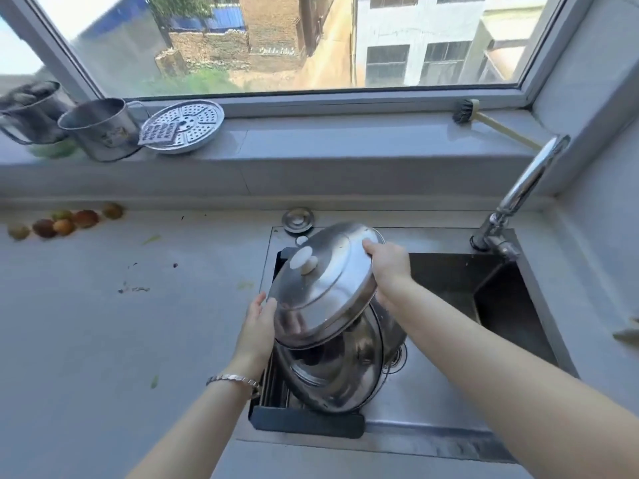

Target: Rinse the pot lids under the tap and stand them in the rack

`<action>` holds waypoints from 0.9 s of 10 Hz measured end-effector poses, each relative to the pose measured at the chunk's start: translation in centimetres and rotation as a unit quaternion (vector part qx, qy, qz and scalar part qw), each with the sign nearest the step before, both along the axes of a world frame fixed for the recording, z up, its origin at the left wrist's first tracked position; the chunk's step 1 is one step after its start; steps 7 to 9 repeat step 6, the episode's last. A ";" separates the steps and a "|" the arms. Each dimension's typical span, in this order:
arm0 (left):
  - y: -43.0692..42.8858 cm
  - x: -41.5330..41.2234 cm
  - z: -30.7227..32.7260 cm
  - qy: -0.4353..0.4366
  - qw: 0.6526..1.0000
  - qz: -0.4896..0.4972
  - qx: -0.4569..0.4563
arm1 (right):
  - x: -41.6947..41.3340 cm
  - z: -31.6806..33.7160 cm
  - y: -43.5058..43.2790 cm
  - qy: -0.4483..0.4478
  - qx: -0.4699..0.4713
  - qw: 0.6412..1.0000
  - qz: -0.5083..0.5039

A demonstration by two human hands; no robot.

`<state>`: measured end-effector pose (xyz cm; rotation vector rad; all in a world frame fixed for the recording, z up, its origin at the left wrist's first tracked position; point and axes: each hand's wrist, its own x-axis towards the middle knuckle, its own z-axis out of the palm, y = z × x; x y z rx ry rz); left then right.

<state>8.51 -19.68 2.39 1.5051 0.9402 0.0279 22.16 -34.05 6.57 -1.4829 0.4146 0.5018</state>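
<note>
A large steel pot lid (328,281) with a white knob is held tilted above the rack (307,423) at the sink's left side. My right hand (389,262) grips its far right rim, thumb on top. My left hand (259,323) holds its near left edge, fingers under the rim. Below it a second steel lid (342,375) leans in the rack. The tap (518,191) stands at the back right, with no water visible.
The steel sink (466,288) lies right of the rack. A drain plug (297,219) sits behind it. Two metal mugs (100,129), a steamer plate (188,126) and a brush (465,112) rest on the sill. Several small fruits (65,223) lie at the counter's back left.
</note>
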 end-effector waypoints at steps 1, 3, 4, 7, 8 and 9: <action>1.4 0.8 -1.5 0.036 0.999 -0.004 -0.029 | 0.1 -1.3 2.6 0.018 -0.036 0.999 -0.010; 3.2 2.3 -3.8 0.070 0.993 -0.013 -0.095 | 0.0 -2.4 4.6 -0.001 -0.097 0.993 0.063; 4.0 2.4 -5.3 0.082 0.994 -0.029 -0.069 | 0.4 -2.9 4.8 -0.032 -0.216 0.964 0.151; 4.8 2.5 -4.9 0.140 0.985 -0.098 0.013 | 0.9 -3.1 2.8 -0.063 -0.391 0.870 0.293; 4.8 2.5 -4.9 0.140 0.985 -0.098 0.013 | 0.9 -3.1 2.8 -0.063 -0.391 0.870 0.293; 4.8 2.5 -4.9 0.140 0.985 -0.098 0.013 | 0.9 -3.1 2.8 -0.063 -0.391 0.870 0.293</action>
